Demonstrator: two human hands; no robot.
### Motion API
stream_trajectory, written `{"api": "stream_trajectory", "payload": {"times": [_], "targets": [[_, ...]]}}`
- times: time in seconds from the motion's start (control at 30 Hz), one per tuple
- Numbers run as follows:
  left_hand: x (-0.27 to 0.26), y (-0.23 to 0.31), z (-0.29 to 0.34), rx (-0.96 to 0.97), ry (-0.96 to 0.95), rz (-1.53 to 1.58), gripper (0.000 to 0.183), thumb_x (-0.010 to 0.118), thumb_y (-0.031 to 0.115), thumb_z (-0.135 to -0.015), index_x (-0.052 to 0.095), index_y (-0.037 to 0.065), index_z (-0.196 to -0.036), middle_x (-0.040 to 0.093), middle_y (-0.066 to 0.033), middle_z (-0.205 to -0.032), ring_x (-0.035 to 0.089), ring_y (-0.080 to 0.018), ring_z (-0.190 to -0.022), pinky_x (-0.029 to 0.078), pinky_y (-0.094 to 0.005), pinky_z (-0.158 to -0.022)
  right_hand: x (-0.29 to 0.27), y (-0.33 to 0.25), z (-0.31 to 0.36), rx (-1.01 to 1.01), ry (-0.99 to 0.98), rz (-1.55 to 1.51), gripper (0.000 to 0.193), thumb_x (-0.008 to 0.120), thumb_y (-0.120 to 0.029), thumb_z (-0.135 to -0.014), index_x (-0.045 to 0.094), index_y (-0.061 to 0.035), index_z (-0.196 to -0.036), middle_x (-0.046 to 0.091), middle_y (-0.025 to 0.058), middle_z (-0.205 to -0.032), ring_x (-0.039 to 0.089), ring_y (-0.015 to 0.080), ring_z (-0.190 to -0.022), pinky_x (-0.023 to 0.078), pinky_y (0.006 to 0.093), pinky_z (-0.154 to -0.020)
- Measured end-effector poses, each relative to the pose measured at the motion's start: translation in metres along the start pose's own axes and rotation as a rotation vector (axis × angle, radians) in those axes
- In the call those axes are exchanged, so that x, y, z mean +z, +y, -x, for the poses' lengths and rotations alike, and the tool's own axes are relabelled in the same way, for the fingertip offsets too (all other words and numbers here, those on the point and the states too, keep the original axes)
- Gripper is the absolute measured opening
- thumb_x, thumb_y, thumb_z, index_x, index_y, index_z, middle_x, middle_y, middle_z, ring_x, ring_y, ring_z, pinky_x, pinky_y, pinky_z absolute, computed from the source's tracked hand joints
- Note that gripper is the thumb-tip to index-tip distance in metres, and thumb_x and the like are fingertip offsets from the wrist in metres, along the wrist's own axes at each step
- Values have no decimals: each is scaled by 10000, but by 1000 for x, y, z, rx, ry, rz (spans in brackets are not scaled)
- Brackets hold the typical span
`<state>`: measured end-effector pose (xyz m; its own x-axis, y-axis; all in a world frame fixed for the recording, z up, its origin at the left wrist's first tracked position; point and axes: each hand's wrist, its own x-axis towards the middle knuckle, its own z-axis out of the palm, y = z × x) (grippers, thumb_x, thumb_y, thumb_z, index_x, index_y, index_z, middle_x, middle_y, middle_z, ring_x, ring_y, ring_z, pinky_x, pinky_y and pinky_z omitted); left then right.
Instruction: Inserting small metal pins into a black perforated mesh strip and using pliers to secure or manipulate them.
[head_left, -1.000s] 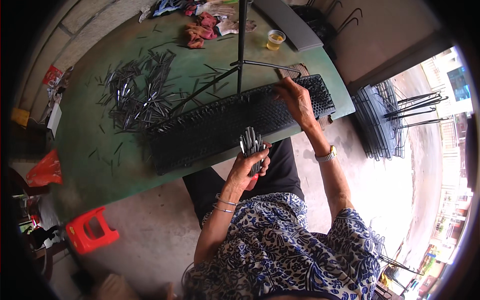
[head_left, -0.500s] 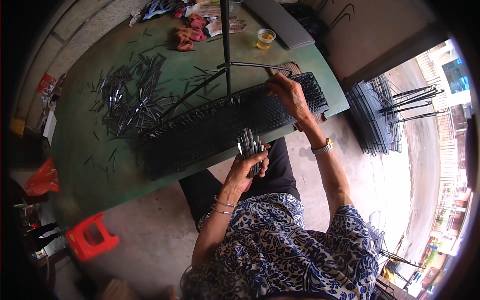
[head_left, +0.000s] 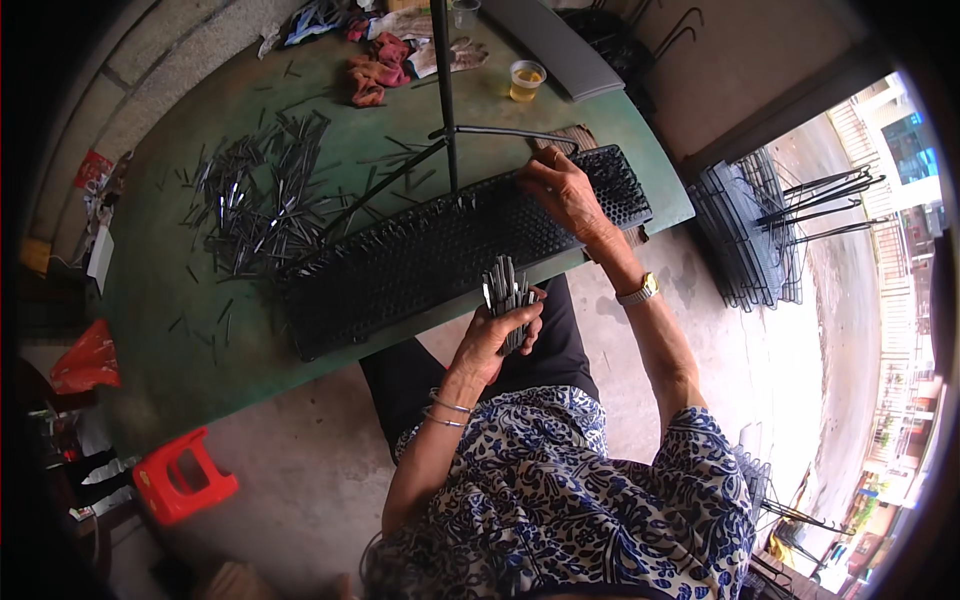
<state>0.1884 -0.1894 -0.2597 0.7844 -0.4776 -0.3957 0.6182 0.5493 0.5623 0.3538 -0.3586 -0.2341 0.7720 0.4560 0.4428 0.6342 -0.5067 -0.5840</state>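
Note:
My left hand is closed round a bundle of thin dark metal strips, held upright in front of the table's near edge. A long black perforated tray lies slantwise on the green table, with rows of small holes and some strips standing along its far side. Over the tray's right half, my right hand has its fingers pinched together near the far edge; whatever they hold is too small or hidden to make out. A loose heap of similar strips is spread on the table left of the tray.
A black metal stand rises behind the tray. Farther back are rags and gloves, a cup of yellow liquid and a grey panel. A red plastic stool stands at left; black wire racks at right.
My right hand has shifted slightly left along the tray's far side, its fingers still pinched. My left hand keeps its bundle at nearly the same place.

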Motion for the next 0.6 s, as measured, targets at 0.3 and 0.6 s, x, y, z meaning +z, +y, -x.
{"api": "stream_trajectory", "payload": {"times": [0.3, 0.6], "targets": [[5, -2, 3, 9, -3, -26, 298, 703, 179, -834, 596, 52, -1082, 545, -21, -672, 521, -101, -565, 397, -232, -483, 12, 7, 17, 52, 8, 204, 207, 639, -156, -855, 668, -129, -1059, 548, 110, -986, 598, 295, -892, 496, 367, -746], [9, 7, 6, 70, 4, -101, 261, 708, 189, -826, 633, 33, -1022, 557, -16, -651, 520, -94, -539, 396, -229, -466, -13, -68, 42, 359, -161, -354, 286, 635, -234, -897, 639, -10, -1075, 555, 112, -902, 585, 208, -850, 475, 332, -722]]}}
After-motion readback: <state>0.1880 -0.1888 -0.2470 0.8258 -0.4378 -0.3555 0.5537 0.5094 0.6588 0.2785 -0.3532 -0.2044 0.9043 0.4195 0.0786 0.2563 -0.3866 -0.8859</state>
